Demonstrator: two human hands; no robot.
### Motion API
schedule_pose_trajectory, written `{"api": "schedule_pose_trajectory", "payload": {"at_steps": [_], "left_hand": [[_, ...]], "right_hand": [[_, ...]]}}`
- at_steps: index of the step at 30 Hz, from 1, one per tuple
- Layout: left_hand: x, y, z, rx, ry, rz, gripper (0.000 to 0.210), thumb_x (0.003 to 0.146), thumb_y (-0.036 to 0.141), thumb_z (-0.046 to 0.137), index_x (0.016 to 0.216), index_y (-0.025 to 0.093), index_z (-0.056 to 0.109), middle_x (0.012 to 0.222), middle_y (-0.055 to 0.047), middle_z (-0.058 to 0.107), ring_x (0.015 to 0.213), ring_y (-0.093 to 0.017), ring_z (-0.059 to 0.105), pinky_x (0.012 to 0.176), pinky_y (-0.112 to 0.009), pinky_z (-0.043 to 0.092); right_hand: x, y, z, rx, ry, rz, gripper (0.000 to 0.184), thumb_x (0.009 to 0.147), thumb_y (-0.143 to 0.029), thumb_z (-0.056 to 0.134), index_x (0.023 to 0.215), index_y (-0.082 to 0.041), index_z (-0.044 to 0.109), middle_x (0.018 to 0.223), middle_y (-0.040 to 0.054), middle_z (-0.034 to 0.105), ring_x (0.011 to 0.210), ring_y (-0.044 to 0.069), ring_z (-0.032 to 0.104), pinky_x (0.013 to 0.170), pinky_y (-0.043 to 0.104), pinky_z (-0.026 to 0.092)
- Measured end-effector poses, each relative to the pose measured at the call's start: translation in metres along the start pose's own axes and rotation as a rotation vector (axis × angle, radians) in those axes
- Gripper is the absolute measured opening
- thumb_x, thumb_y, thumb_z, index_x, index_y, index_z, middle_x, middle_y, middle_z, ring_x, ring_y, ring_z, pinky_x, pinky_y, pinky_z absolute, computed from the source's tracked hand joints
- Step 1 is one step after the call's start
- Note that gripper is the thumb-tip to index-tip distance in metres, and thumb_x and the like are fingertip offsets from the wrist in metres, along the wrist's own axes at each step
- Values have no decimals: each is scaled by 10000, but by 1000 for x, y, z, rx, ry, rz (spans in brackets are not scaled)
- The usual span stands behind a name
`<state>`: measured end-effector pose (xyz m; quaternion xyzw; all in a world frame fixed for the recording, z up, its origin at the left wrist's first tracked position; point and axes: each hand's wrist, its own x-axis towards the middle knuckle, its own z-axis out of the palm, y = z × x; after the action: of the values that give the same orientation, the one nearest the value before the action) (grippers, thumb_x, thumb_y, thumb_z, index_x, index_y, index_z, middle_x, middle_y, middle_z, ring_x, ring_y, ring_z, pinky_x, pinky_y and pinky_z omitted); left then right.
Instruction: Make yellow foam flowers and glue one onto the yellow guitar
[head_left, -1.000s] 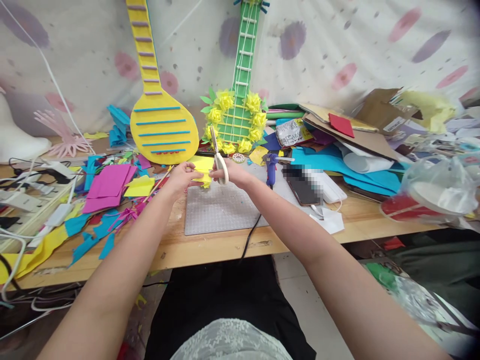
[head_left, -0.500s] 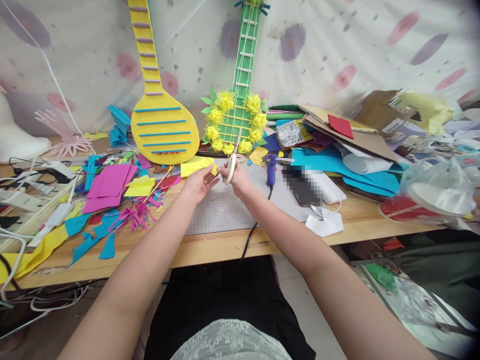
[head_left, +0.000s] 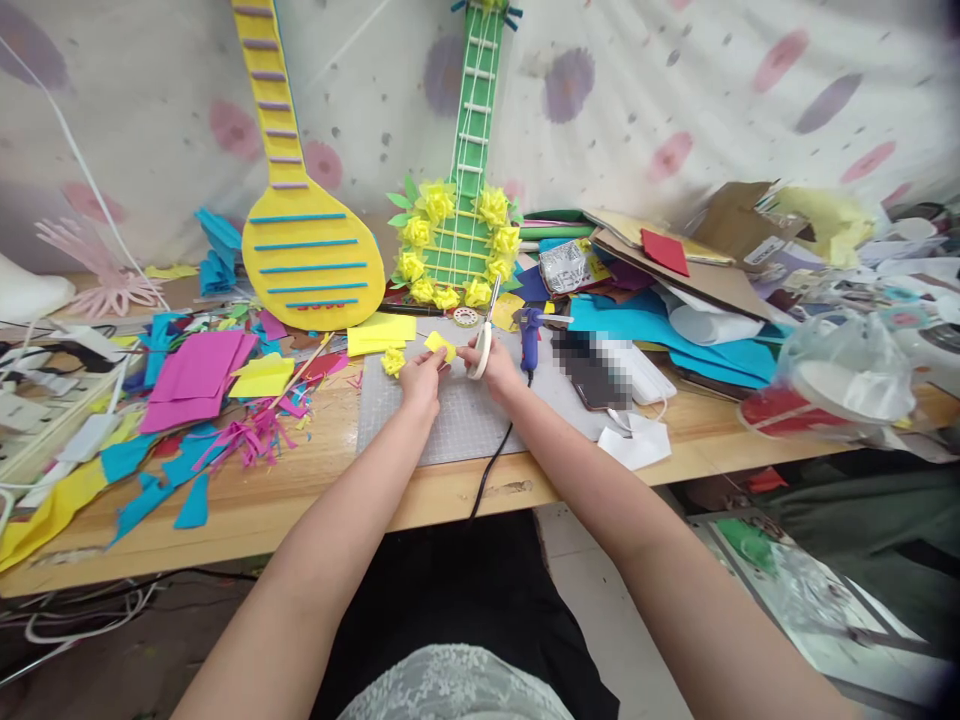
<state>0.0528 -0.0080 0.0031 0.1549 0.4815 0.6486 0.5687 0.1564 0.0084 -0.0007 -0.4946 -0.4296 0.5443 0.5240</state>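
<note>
Between the fingertips of my left hand is a small yellow paper piece. My right hand has the white-handled scissors hooked in it, blades pointing up and away; its fingertips reach toward the paper's right side, and whether they touch it I cannot tell. A yellow paper flower lies just left of my left hand on the grey cutting mat. Behind it are folded yellow sheets. The green paper guitar, ringed with yellow flowers, leans upright beyond my hands.
A blue glue gun stands right of my right hand, its black cord crossing the mat. Beside it lie a phone and white paper. A yellow paper lute leans at the back left. Magenta sheets and scraps cover the left side.
My left hand now holds a small yellow piece up from the folded sheets. Both hands have shifted right and slightly nearer, scissors included. The yellow flower on the mat has come into sight.
</note>
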Motion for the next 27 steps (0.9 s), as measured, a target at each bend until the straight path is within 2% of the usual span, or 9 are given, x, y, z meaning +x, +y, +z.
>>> {"api": "schedule_pose_trajectory", "payload": {"at_steps": [3,6,9,12,14,17,21,25,27], "left_hand": [[9,-8,0,111,51,95,183,627,92,691,549,141,533,550,37,550,578,-78,526,681,-230,436],[19,-10,-6,303,47,197,177,636,136,689,537,148,543,518,50,520,537,-75,475,632,-219,394],[33,-3,-16,471,43,312,162,636,169,695,542,153,564,517,54,512,530,-80,450,601,-218,361],[51,12,-25,502,100,379,180,620,164,709,535,156,550,520,58,503,534,-79,450,609,-212,372],[60,23,-28,414,99,384,200,640,130,685,533,157,518,526,61,496,538,-74,466,627,-209,408],[62,36,-28,174,50,300,215,664,57,634,536,149,487,560,46,531,570,-73,523,689,-237,479],[46,37,-25,-73,-64,179,166,684,34,620,578,128,533,601,25,572,610,-71,566,754,-273,525],[32,41,-22,-186,-119,105,147,720,26,593,619,130,565,631,13,603,645,-72,595,780,-264,537],[30,49,-18,-227,-131,104,153,741,38,585,626,136,568,649,7,611,664,-75,605,789,-252,538]], "right_hand": [[3,3,-8,-32,-4,-9,523,439,-425,783,749,-197,429,586,-78,482,493,72,459,450,214,323],[4,6,-10,-36,-13,-3,529,452,-446,778,769,-201,432,597,-76,491,508,79,476,448,212,337],[3,5,-9,-78,-58,-2,527,476,-474,768,773,-200,429,605,-63,517,508,80,478,441,213,341],[1,0,-8,-114,-166,-14,507,535,-518,735,791,-193,442,634,-36,561,508,79,479,436,213,342],[1,-4,-7,-126,-268,-18,503,573,-552,710,803,-187,451,654,-23,576,520,77,491,448,208,357],[5,-9,-6,-195,-398,-17,512,630,-630,642,796,-181,460,657,-17,560,541,81,518,461,201,379],[9,-14,-4,-416,-537,-26,546,713,-709,506,819,-174,481,639,-20,535,533,90,526,466,207,393],[4,-26,-7,-674,-648,-74,504,731,-668,543,791,-172,480,640,-22,529,552,91,515,514,219,414],[0,-35,-9,-735,-683,-45,487,736,-647,559,787,-169,482,662,-14,529,565,88,512,529,221,423]]}}
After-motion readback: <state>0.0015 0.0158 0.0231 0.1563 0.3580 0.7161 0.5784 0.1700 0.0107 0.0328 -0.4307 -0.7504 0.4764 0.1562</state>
